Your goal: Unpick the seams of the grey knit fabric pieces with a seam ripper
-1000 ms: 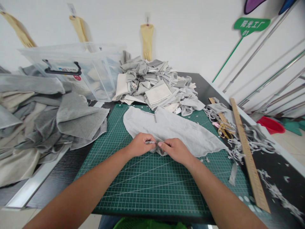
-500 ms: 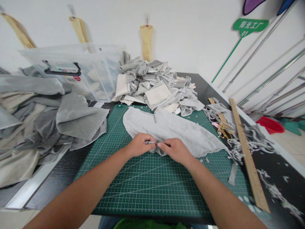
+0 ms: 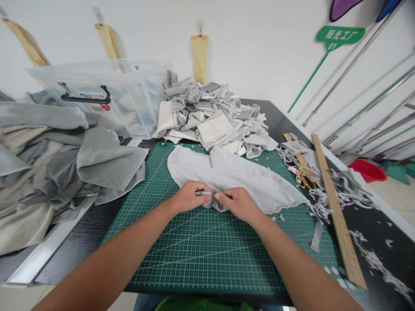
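Observation:
A light grey piece of cloth [image 3: 246,175] lies spread over the green cutting mat [image 3: 207,255], with its near edge gathered up. My left hand [image 3: 191,197] pinches that edge between thumb and fingers. Just to its right, my right hand [image 3: 240,203] pinches the same edge, its thumb and fingertips close to the left ones. The bunched fold between the two hands is small, and its inner side is partly hidden by my fingers.
Behind the mat rises a heap of grey and cream cloths [image 3: 214,116]. A clear plastic bin [image 3: 97,99] and another cloth pile [image 3: 48,172] stand left. On the right lie a wooden ruler [image 3: 339,211], gold-handled scissors [image 3: 303,178] and scraps [image 3: 324,203].
Almost nothing differs. My right thumb has shifted very slightly along the pinched edge; the cloth and my left hand stay in place.

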`<state>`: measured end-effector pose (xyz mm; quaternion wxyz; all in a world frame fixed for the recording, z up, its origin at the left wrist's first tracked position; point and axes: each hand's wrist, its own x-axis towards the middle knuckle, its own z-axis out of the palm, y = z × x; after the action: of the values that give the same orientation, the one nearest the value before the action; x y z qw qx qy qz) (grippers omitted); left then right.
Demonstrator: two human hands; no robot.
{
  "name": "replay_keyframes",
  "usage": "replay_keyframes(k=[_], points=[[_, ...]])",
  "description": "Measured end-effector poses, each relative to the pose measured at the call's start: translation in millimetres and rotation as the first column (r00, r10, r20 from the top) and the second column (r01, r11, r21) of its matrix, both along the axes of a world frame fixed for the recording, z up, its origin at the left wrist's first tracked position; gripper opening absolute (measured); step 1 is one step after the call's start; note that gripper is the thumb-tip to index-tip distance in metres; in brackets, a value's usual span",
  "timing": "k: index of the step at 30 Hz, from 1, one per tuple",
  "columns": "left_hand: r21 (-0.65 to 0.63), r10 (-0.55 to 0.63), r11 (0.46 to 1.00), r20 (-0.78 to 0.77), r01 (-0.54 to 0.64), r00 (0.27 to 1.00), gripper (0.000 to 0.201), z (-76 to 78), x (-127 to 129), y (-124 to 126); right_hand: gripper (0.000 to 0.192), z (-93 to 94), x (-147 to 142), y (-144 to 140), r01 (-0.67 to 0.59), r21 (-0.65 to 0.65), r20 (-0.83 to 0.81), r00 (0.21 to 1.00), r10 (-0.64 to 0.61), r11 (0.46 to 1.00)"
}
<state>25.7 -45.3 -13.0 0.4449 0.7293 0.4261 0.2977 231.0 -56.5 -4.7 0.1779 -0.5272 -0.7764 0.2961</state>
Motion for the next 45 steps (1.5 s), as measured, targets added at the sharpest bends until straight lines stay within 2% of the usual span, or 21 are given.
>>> replay_keyframes(k=[8,15,27,45], points=[[-0.009,0.002,1.0,0.026,-0.002,1.0,0.017,2.1,-1.9,0.2,0.058,1.0,0.2,0.3,-0.001,-0.01,0.0,1.0,0.001,1.0],[-0.084,-0.032,0.995,0.146,0.045,0.989,0.016,1.1,-6.7,1.2,0.057,0.5,0.8,0.0,-0.014,-0.003,0.002,1.0,0.014,1.0],[-0.04,-0.001,0.999,0.052,0.003,0.999,0.018,-2.4,-2.7,1.4,0.056,2.0,-0.4,-0.7,-0.031,-0.006,0.005,0.999,0.031,0.999],[0.028,-0.014,1.0,-0.01,0.014,1.0,0.014,-3.4,1.1,2.3,0.054,2.0,-0.5,-1.4,-0.045,-0.014,0.006,0.999,0.045,0.999]])
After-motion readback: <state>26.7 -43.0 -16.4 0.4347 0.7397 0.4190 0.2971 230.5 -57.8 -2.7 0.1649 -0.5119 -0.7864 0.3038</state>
